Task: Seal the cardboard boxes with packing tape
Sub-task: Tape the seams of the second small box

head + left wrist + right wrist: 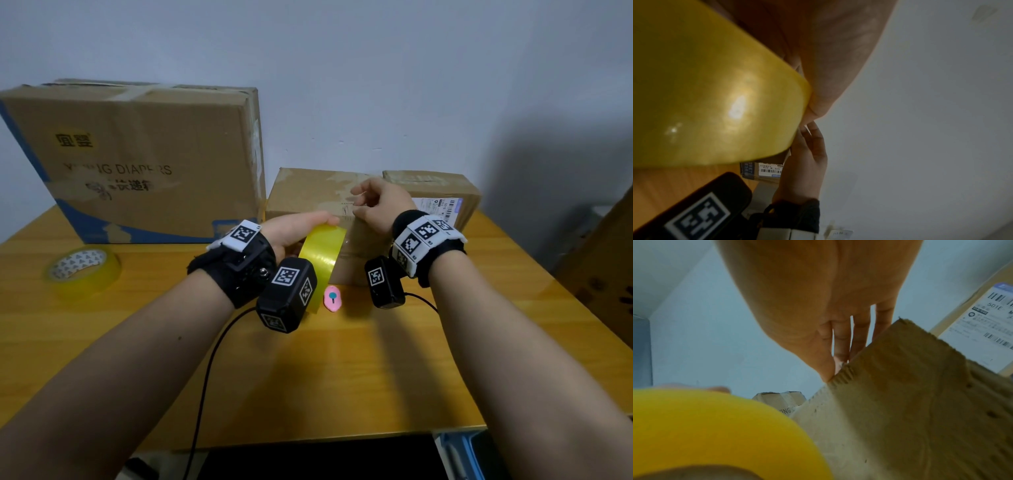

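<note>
tape roll [322, 251] | left hand [294, 231] holds | box label [980, 331] legible right-wrist only

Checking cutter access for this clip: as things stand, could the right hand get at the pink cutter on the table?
Probably yes. The pink cutter lies uncovered on the table, just before the small box, near the right hand, though that hand is busy at the box's top.

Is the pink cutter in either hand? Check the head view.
No, the pink cutter lies on the table between the wrists, while the left hand holds the yellow tape roll.
</note>
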